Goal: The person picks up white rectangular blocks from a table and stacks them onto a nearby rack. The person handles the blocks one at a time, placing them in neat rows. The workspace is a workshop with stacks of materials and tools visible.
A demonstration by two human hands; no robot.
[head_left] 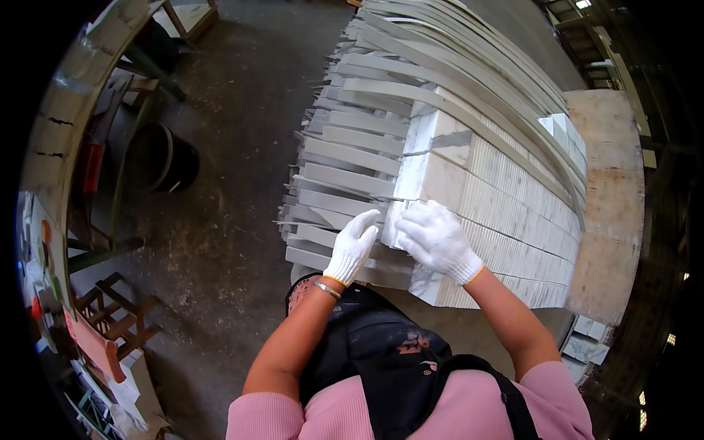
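My left hand [352, 248], in a white knitted glove, is held just off the near end of a stack of white, grey-veined tiles [506, 253]. Its fingers are stretched out with nothing between them. Over the end of one tile row lies my right hand [438, 236], gloved the same way. Its fingers are bent slightly over the edge and hide the tile under them. Long rows of tiles stand on edge to the right. Beside the stack's left end, several pale grey strips [345, 172] stick out in layers.
A wooden board [607, 205] stands at the right end of the stack. Long grey strips [469, 103] arch over its far part. On the left, a black bucket [165, 158] sits on the concrete floor [213, 242], near a small wooden stool [114, 312] and a workbench [70, 139].
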